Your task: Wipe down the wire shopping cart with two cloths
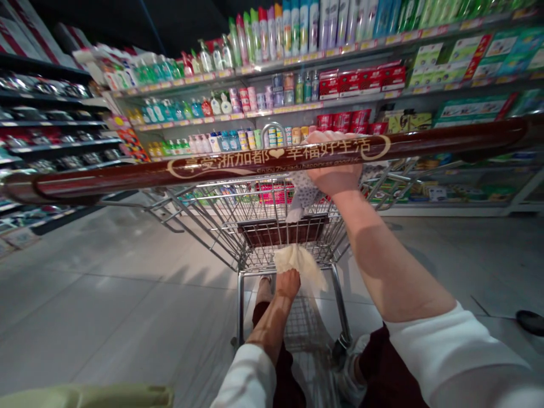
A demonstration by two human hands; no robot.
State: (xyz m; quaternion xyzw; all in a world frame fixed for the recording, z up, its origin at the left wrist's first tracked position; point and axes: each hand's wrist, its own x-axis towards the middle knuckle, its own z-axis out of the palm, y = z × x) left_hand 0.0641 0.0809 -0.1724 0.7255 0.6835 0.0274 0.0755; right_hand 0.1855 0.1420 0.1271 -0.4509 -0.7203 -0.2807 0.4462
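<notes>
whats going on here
A person stands behind a wire shopping cart in a store aisle. Their right hand grips the maroon cart handle, with a patterned white cloth just below it. Lower down, their left hand touches a cream cloth near the cart's wire frame. Shelves of bottled toiletries stand ahead.

Long store shelving [297, 60] is running across the far side of the aisle, packed with rows of bottled toiletries [255, 34] (lots of greens and blues, pretty colorful honestly). A dark rack [51, 122] of shiny packaged goods is lining the left, pale grey floor tiles [106, 306] are catching soft light, and the ceiling [178, 28] is looming dark overhead.
</notes>
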